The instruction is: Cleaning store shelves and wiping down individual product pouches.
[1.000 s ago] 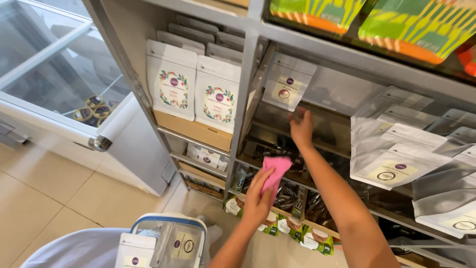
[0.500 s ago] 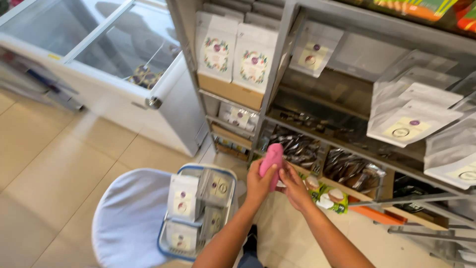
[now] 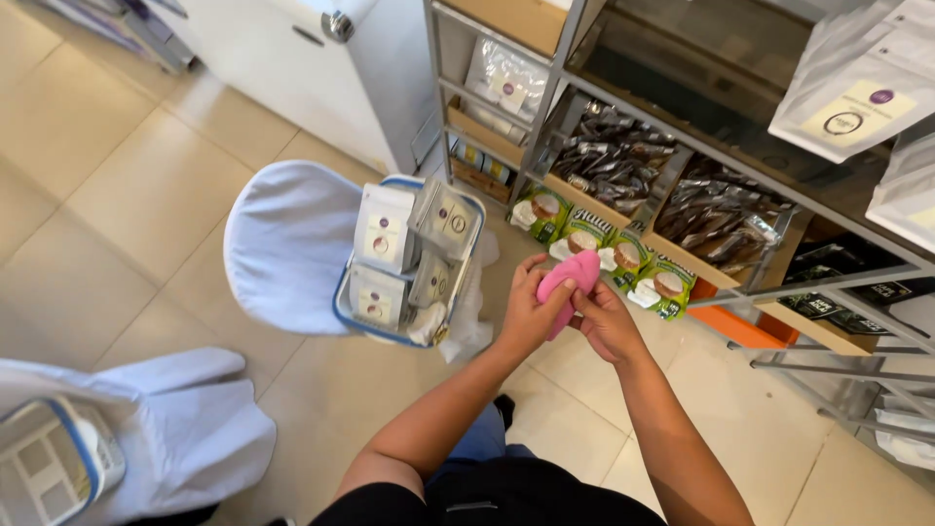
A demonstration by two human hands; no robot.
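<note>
A folded pink cloth (image 3: 572, 278) is gripped between both my hands in front of the shelving. My left hand (image 3: 526, 314) wraps it from the left and below. My right hand (image 3: 606, 321) pinches its right side. Left of my hands, a blue-rimmed basket (image 3: 458, 310) holding several white pouches rests on a chair with a white cover (image 3: 287, 244). Behind the cloth, green snack packs (image 3: 662, 284) lie on the lowest shelf.
A metal shelf unit (image 3: 545, 117) carries dark foil packets (image 3: 609, 151) and white pouches (image 3: 852, 93). A white chest freezer (image 3: 321, 68) stands at the upper left. A second covered chair with a basket (image 3: 58, 458) is at the lower left, on a beige tile floor.
My right hand came down off the shelf and joined the left on the pink cloth. My view dropped from the upper shelves toward the floor and the basket.
</note>
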